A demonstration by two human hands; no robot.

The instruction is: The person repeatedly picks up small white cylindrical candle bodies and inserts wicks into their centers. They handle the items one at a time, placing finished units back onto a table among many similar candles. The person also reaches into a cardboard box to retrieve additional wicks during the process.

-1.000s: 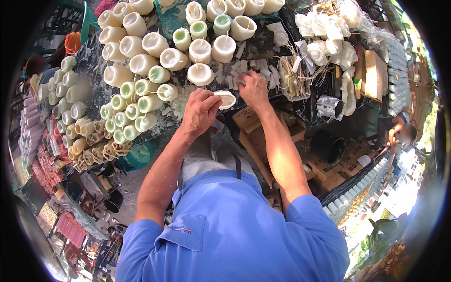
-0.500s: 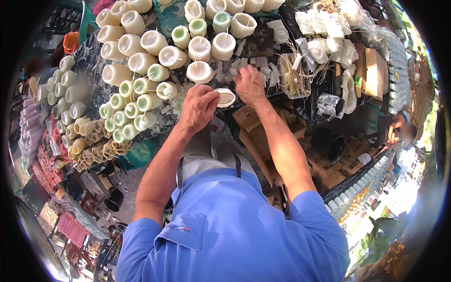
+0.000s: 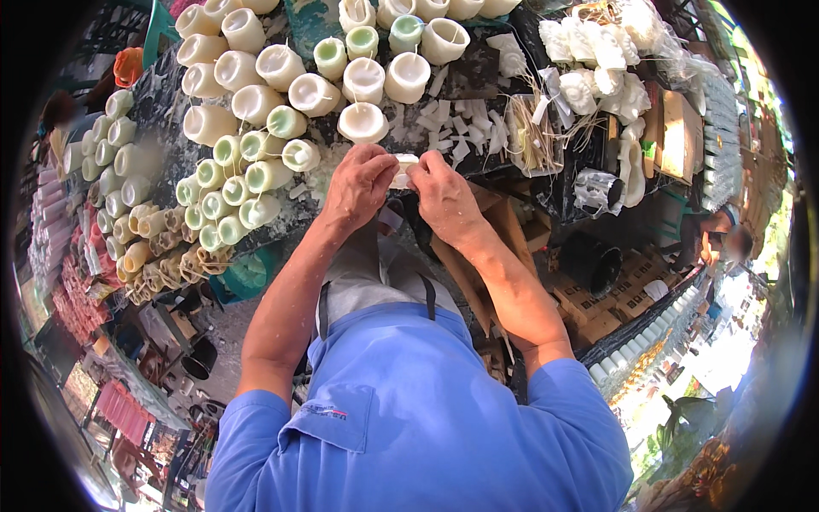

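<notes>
My left hand grips a white wax candle cup at the table's near edge, with thumb and fingers closed on its left side. My right hand is pinched against the cup's right rim; whatever sits between those fingertips is too small and covered to name. Just beyond my hands stands a white round candle with a wick. Loose white wax pieces lie scattered on the dark table top, beyond my right hand.
Rows of cream and pale green candles cover the table's left. At right are a tray of wicks, white moulded wax shapes, wooden blocks and a metal can. Below the edge stands a cardboard box.
My right hand has come back from the wax pieces to the cup's rim, fingers now pinched. My left hand keeps hold of the cup and has lifted slightly.
</notes>
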